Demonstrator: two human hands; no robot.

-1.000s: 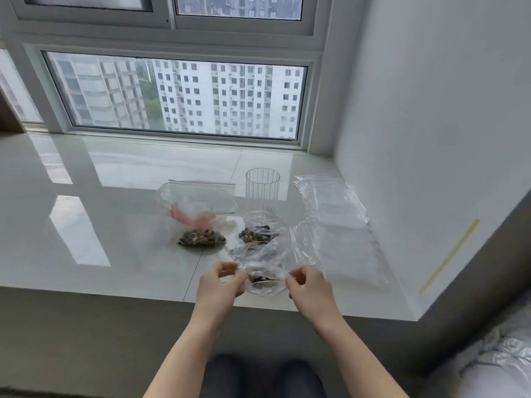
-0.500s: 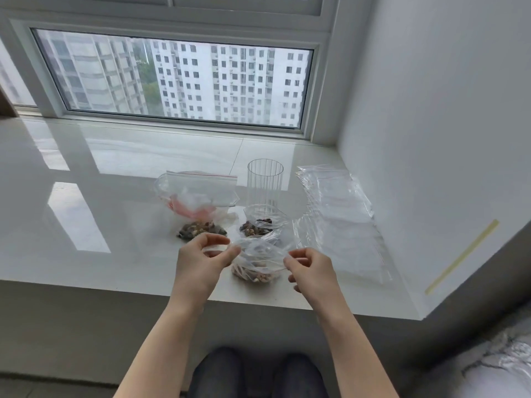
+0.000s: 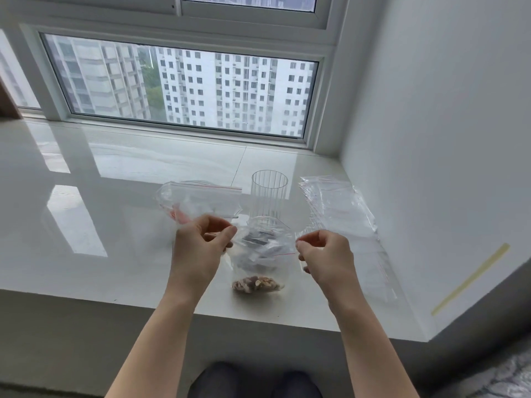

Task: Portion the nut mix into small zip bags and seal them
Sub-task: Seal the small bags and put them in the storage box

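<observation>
The left hand [image 3: 198, 248] and the right hand [image 3: 324, 254] each pinch one top corner of a small zip bag [image 3: 263, 262], holding it up above the near edge of the white bench [image 3: 115, 225] — a little nut mix [image 3: 256, 284] sits in its bottom. Behind it stand a ribbed clear cup [image 3: 269, 196] and a larger red-striped zip bag [image 3: 198, 199]; a stack of empty zip bags [image 3: 339, 208] lies to the right, beside the wall.

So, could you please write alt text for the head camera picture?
Two hands, left hand and right hand, hold up a small zip bag of nut mix by its top corners above a white sill. Behind stand a clear cup and spare bags.
</observation>
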